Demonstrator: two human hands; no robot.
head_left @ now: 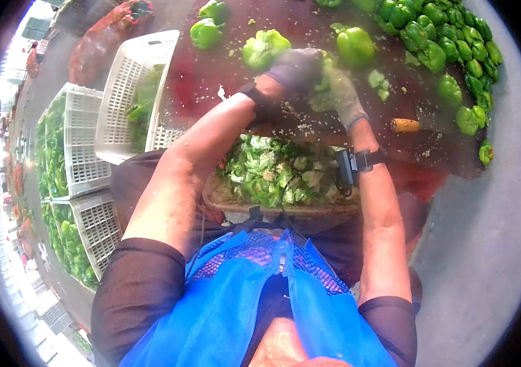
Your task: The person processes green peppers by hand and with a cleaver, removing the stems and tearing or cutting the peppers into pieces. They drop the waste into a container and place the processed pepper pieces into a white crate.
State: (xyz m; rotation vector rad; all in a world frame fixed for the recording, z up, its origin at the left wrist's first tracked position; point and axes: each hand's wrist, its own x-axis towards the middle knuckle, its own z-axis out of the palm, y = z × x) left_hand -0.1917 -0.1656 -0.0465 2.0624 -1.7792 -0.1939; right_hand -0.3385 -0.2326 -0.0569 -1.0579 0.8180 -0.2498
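My left hand [297, 70], in a dark purple glove, is closed against a blurred green pepper [323, 87] above the dark red table. On the pepper's other side my right hand [345, 101], in a pale glove, has its fingers closed on it. Motion blur and the gloves hide part of the pepper. A light green pepper [265, 49] lies just beyond my left hand, and another whole pepper [355, 47] stands beyond my right hand. Pepper scraps [379, 84] and scattered seeds lie around them.
A large pile of green peppers [450, 37] covers the table's far right. An orange-brown handle [405, 125] lies nearer. Below the table edge, a tray [227, 200] holds pepper scraps. White crates [112, 107] with green contents stand left, near a red mesh sack [98, 46].
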